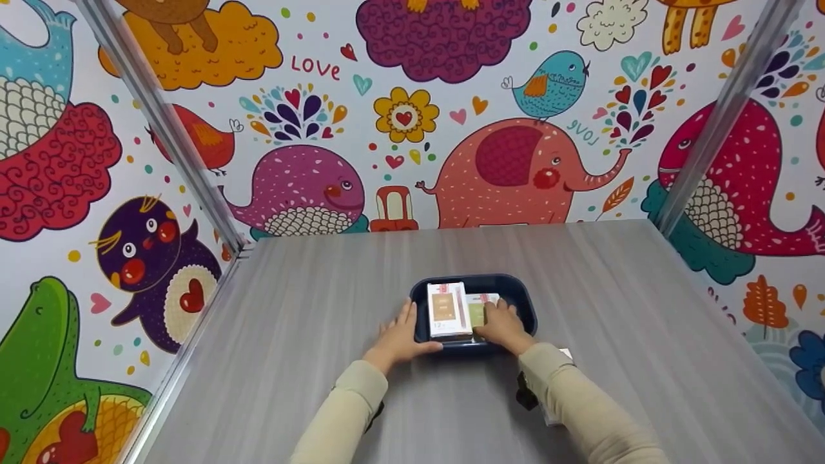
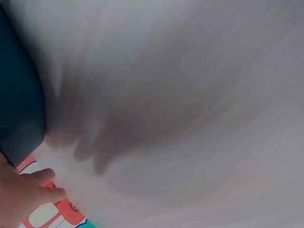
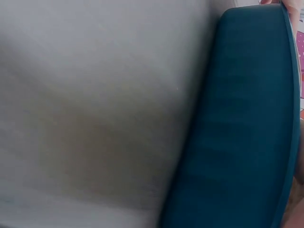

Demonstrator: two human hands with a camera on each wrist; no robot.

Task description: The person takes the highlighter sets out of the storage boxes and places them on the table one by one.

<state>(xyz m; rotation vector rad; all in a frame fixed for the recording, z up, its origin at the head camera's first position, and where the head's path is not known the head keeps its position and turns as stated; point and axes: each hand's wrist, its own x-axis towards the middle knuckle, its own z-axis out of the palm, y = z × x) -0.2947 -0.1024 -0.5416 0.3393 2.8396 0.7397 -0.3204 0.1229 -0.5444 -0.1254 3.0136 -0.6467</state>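
Observation:
A dark blue plastic tray (image 1: 525,303) with rounded corners stands on the table. Inside it, a white box with a tan panel (image 1: 446,308) lies on the left. To its right sits a green-and-white box (image 1: 477,312), partly covered by my right hand (image 1: 506,325), whose fingers and thumb grip it inside the tray. My left hand (image 1: 399,338) rests against the tray's left front corner, fingers straight along the side and thumb extended at the front rim. In the left wrist view, fingers (image 2: 40,185) extend beyond the tray's end. The right wrist view shows the tray's outer wall (image 3: 237,118).
A white object (image 1: 552,415) lies on the table, mostly hidden under the right forearm. The grey wood-grain table (image 1: 322,290) reaches back to a wall with cartoon animals (image 1: 509,174). Metal posts (image 1: 715,122) stand at the left and right.

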